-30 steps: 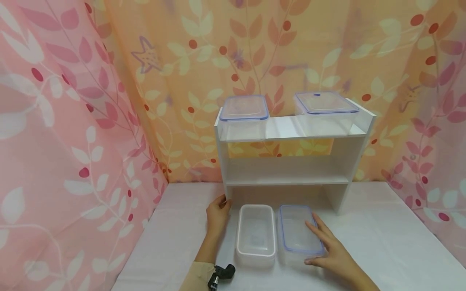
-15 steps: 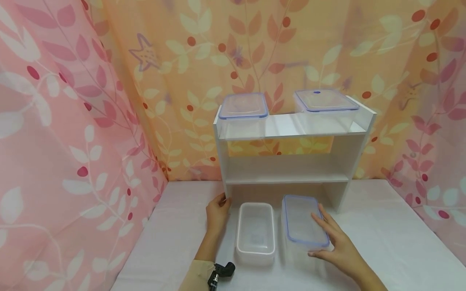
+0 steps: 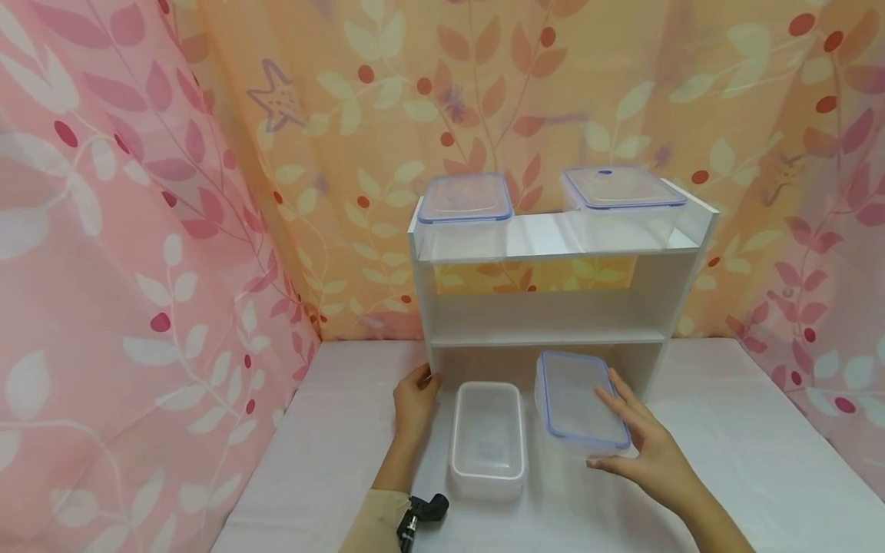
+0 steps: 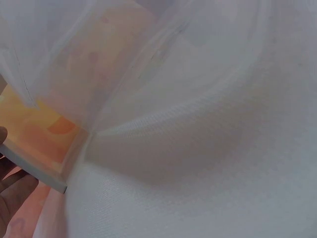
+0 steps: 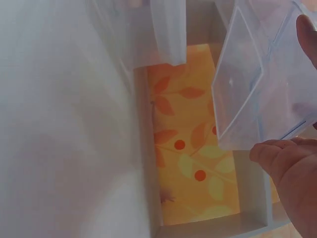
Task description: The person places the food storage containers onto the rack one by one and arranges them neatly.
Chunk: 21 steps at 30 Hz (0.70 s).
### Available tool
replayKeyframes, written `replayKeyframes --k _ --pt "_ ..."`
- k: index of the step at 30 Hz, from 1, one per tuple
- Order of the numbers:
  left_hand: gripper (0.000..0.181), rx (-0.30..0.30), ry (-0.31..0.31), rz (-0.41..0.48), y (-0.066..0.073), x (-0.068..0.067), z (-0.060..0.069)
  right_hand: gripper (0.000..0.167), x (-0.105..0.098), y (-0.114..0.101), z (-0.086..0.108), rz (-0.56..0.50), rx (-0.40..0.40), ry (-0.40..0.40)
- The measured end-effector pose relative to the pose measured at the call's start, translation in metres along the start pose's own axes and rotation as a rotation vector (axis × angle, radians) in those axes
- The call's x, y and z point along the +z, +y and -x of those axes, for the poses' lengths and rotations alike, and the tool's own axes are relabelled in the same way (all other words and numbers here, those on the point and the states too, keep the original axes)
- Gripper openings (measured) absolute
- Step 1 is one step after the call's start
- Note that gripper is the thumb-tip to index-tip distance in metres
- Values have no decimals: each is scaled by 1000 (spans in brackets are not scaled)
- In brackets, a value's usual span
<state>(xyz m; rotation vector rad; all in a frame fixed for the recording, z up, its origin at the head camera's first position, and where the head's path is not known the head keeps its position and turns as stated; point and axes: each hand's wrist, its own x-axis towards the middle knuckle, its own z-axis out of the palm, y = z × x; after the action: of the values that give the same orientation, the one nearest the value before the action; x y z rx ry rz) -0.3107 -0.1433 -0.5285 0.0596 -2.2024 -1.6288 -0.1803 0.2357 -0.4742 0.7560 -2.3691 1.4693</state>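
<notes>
Gripping the blue-lidded container (image 3: 581,403) at its right side, the right hand (image 3: 646,457) keeps its thumb low by the near end and its fingers spread along the upper edge. The container is at an angle in front of the right half of the white shelf unit (image 3: 546,319), its far end close to the opening under the middle board. Its lower part is hard to make out, so whether it clears the worktop (image 3: 332,453) I cannot tell. The left hand (image 3: 416,405) pinches the front edge of the unit's left side panel (image 3: 422,307), low down near the worktop; the left wrist view shows thumb and fingers on either side of that panel, with blurred clear plastic in front.

Between the two hands, the white-rimmed container (image 3: 488,434) rests on the worktop in front of the unit, lengthwise toward it. On the top board, a clear box (image 3: 465,200) with a blue-edged lid stands at the left end and a wider lidded box (image 3: 625,189) at the right end. A leaf-patterned orange curtain (image 3: 346,253) hangs behind the worktop's rear edge
</notes>
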Motion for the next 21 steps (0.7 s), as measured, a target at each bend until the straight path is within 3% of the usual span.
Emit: replayKeyframes --k 8,21 --pt "31 7 -1 -4 2 -1 0 105 -6 -15 -13 -65 -2 -19" --pt "31 -11 -2 6 1 0 0 104 -9 -41 -33 -82 -38 -8"
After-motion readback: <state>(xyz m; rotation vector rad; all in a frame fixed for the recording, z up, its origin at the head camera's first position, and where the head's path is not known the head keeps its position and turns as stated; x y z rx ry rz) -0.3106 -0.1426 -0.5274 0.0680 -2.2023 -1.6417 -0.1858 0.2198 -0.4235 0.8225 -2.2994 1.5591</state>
